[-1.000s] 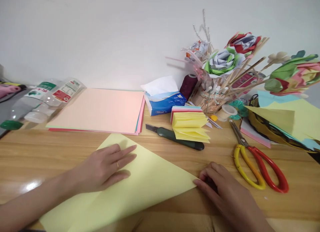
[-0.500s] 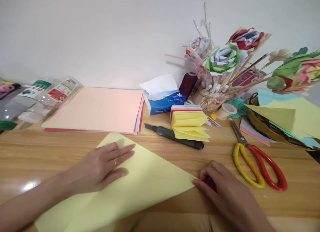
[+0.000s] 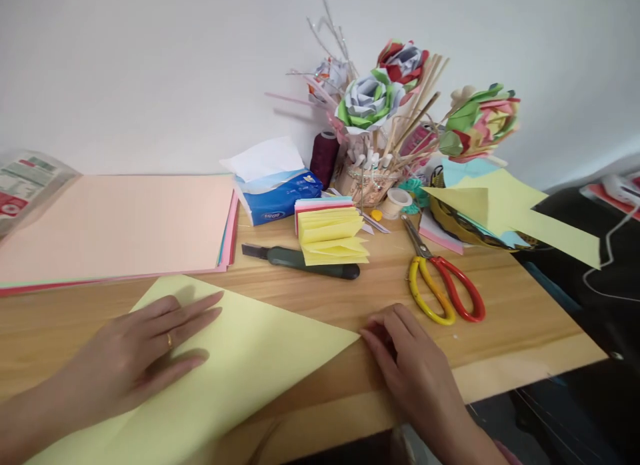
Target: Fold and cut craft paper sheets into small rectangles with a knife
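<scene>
The yellow sheet lies flat on the surface, on the near side of the cutter; its right-hand corner sits about level with the butt of the cutter's handle. The left hand rests palm-down on the paper, its grip spread, fingers apart with nothing between them. The right hand has its grip together, thumb and forefinger pinching that right-hand corner.

The paper should weigh next to nothing, fairly crisp but easy to crease. It could slide if held at one point only, and a hard pull might bend or tear the tip. A broad press near the middle with a light pinch at the corner suits it best.

Behind the cutter, the blue tissue pack bears an oval logo low on its front, its characters too small to read. Well to the left of the cutter, a clear plastic container carries a red, white and green label; it is blurred, so I cannot make out a brand.
</scene>
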A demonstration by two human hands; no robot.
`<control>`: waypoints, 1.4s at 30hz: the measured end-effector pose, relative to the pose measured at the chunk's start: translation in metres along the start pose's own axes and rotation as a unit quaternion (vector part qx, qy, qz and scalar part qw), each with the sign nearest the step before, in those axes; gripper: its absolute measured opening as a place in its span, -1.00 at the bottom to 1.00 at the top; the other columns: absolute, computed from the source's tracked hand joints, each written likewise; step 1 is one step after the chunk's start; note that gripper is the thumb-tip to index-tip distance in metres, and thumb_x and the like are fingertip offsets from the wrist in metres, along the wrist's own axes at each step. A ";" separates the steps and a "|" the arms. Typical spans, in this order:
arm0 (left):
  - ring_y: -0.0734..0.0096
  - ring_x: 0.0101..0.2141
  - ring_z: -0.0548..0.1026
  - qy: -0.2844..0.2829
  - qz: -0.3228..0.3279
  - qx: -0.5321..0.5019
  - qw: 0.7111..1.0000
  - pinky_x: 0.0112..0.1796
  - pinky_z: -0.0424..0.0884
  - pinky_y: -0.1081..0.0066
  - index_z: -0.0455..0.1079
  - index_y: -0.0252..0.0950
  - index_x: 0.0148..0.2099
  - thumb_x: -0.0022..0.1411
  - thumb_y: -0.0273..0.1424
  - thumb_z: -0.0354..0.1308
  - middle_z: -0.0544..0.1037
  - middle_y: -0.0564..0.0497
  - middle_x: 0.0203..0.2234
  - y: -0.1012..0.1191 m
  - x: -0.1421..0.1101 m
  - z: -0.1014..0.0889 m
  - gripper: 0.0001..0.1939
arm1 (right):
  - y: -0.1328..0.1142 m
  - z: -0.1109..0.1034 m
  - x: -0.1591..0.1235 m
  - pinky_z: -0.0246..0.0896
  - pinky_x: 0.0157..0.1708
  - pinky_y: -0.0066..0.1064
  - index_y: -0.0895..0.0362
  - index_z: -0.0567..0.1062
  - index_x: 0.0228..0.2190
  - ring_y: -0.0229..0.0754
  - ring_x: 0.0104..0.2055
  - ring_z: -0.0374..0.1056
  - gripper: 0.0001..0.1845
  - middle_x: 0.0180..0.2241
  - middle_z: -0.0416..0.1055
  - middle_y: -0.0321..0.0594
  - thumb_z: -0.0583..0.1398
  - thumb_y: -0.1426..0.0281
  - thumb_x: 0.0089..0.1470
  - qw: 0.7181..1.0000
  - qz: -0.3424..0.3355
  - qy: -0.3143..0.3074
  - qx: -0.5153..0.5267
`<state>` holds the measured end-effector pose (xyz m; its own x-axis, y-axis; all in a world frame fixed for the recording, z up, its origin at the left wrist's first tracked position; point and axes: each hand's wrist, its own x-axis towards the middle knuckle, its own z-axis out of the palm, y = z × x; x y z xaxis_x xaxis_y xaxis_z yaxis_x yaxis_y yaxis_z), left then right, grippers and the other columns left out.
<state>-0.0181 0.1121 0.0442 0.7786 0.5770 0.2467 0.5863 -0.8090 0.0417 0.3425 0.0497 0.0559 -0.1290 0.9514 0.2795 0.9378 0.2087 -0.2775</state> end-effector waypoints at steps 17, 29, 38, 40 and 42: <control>0.25 -0.12 0.47 0.024 -0.054 -0.041 0.997 0.01 0.30 0.21 0.00 -0.01 0.30 0.27 -0.25 0.03 0.35 0.11 0.11 0.005 -0.004 0.007 -0.42 | -0.048 0.039 -0.031 0.12 0.08 -0.37 0.19 0.36 0.04 -0.18 0.25 0.01 -0.20 0.15 0.22 -0.23 -0.11 -0.17 0.07 0.958 -0.274 0.048 -0.072; 0.25 -0.09 0.46 0.014 -0.057 -0.031 0.998 0.05 0.26 0.19 0.01 -0.02 0.29 0.28 -0.23 0.02 0.34 0.11 0.12 0.007 -0.004 0.006 -0.44 | -0.010 -0.002 -0.038 0.02 0.07 -0.25 0.24 0.34 0.05 -0.10 0.11 0.22 -0.18 0.08 0.32 -0.17 -0.03 -0.16 0.04 0.970 -0.208 -0.005 -0.126; 0.31 -0.13 0.48 -0.007 0.000 -0.006 1.000 -0.04 0.36 0.34 -0.02 -0.12 0.31 0.25 -0.25 0.08 0.40 0.04 0.08 0.001 0.002 0.000 -0.37 | -0.005 -0.004 -0.029 -0.12 0.12 -0.04 0.39 0.20 0.12 0.06 0.16 0.14 -0.07 0.09 0.28 0.07 -0.02 -0.15 0.04 0.967 -0.200 0.015 -0.158; 0.29 -0.08 0.45 -0.012 -0.002 -0.001 1.000 -0.03 0.35 0.33 -0.03 -0.14 0.31 0.25 -0.28 0.08 0.36 0.02 0.11 0.001 0.001 0.001 -0.37 | -0.013 -0.002 -0.018 -0.06 0.12 -0.08 0.40 0.18 0.13 0.05 0.20 0.08 -0.04 0.11 0.25 0.08 -0.01 -0.16 0.02 0.962 -0.240 0.021 -0.130; 0.27 -0.05 0.42 -0.003 -0.012 -0.004 1.000 -0.03 0.34 0.29 -0.03 -0.13 0.31 0.28 -0.28 0.06 0.33 0.00 0.13 0.003 0.001 0.003 -0.39 | -0.025 0.003 -0.004 0.00 0.13 -0.14 0.39 0.22 0.12 0.01 0.24 0.02 -0.01 0.14 0.22 0.06 -0.02 -0.20 -0.01 0.952 -0.296 0.000 -0.077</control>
<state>-0.0147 0.1109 0.0421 0.7656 0.5974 0.2388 0.6035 -0.7955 0.0551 0.3191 0.0411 0.0587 -0.6502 0.6766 0.3456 0.7365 0.6730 0.0679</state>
